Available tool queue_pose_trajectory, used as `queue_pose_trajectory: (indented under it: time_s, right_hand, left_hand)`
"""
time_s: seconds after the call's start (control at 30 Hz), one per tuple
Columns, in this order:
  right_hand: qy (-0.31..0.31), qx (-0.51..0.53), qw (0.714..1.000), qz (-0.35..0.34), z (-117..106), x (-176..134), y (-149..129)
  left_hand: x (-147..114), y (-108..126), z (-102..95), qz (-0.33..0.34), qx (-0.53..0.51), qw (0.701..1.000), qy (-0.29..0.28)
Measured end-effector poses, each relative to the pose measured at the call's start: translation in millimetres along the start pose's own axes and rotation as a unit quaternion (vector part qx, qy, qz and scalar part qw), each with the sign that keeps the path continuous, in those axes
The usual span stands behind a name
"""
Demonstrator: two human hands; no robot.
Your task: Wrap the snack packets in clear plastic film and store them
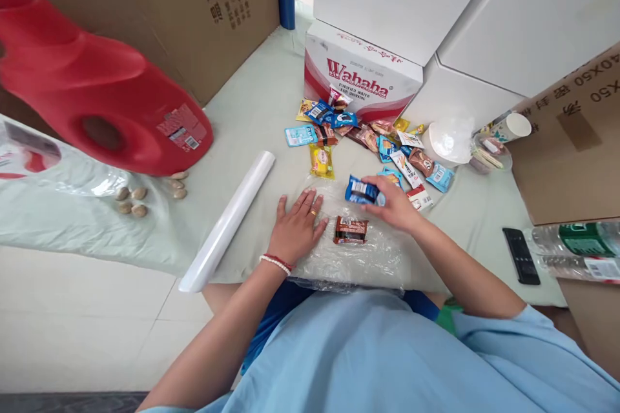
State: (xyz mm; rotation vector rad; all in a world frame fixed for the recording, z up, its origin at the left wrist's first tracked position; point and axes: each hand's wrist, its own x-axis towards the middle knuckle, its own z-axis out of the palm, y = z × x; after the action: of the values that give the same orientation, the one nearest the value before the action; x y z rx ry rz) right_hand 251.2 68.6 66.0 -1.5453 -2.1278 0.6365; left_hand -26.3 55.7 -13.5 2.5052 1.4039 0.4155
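Behind the snack packets, a Wahaha carton blocks the far side.

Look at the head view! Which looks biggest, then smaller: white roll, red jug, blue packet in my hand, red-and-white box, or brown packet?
1. red jug
2. red-and-white box
3. white roll, long but thin
4. blue packet and brown packet: too alike to rank; fingers cover part of the blue one.

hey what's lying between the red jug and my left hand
In the head view, the roll of plastic film lies between the red jug and your left hand.
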Motion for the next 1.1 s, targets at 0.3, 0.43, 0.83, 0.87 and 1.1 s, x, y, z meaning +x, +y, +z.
queue_pose_trajectory:
  time_s: [0.3, 0.43, 0.83, 0.87, 1.1]
  right_hand:
    - [-0.113, -0.042, 0.992, 0.028, 42, -63, -31]
    - [-0.103, -0.072, 0.991, 0.051, 41, -62, -33]
    - [-0.109, -0.115, 0.986, 0.045, 45, -53, -36]
    - [-0.111, -0.115, 0.986, 0.047, 47, -53, -37]
    - [-0.079, -0.093, 0.99, 0.074, 60, -56, -37]
  left_hand:
    - [0, 0, 0.1, 0.002, -0.009, 1.0, -0.003]
    - [0, 0, 0.8, 0.0, -0.017, 1.0, 0.003]
    - [3, 3, -3.3, -0.012, 0.008, 1.0, -0.025]
    - [3, 3, -3.6, -0.013, 0.009, 1.0, -0.024]
    - [5, 4, -2.3, -0.019, 0.016, 0.999, -0.03]
